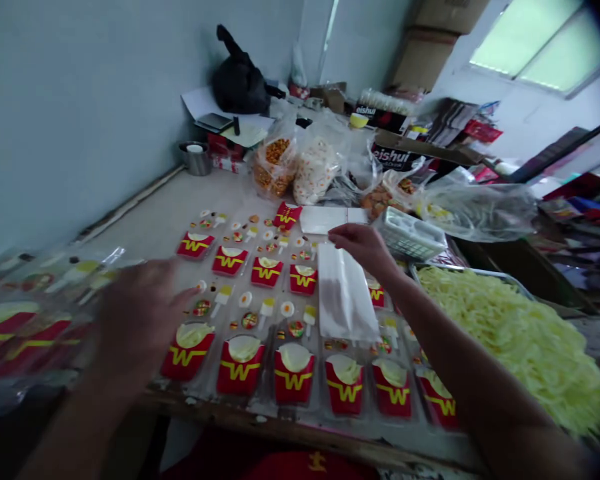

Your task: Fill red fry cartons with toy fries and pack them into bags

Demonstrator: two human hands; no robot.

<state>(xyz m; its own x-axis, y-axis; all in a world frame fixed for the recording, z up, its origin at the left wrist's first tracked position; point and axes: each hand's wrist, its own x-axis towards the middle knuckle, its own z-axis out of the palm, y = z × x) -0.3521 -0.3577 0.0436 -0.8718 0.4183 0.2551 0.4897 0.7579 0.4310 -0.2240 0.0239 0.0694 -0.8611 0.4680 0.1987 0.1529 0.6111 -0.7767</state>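
Note:
My left hand (143, 313) is smeared by motion above the left part of the table. Its thumb sticks out towards the packs; its other fingers are too blurred to read. My right hand (363, 248) reaches to the top end of a white glossy packet (347, 297), fingers bent and pressed together. Whatever is between its fingertips is hidden. Around both hands lie rows of clear packs with red fries cartons (294, 373) marked with a yellow W. Tiny food pieces lie above the cartons, among them a fried egg (287, 309) and a pizza (250, 321).
At the right, a tray is heaped with pale yellow strips (510, 333). A white plastic basket (411, 233) stands behind my right forearm. Clear bags of small pieces (275, 167), a metal cup (196, 159) and a black bag (240, 83) are farther back. Blurred packs (25, 327) lie far left.

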